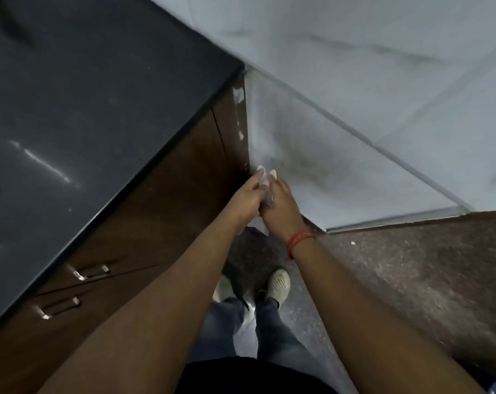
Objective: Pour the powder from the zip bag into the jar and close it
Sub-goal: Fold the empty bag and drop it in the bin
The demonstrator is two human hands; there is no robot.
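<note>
Both of my hands are held out in front of me, pressed together over the floor beside the counter's end. My left hand (248, 199) and my right hand (283, 207) are closed on a small clear zip bag (265, 182), which shows only as pale plastic between the fingers and a bit below the palms. Whether any powder is in it is hidden. No jar is in view. A red thread band (298, 240) circles my right wrist.
A dark grey countertop (78, 115) fills the left, with brown cabinet doors (167, 211) and metal handles (90, 272) below it. A pale tiled wall (354, 66) stands ahead. My feet in light shoes (279, 285) stand on the speckled floor (411, 280).
</note>
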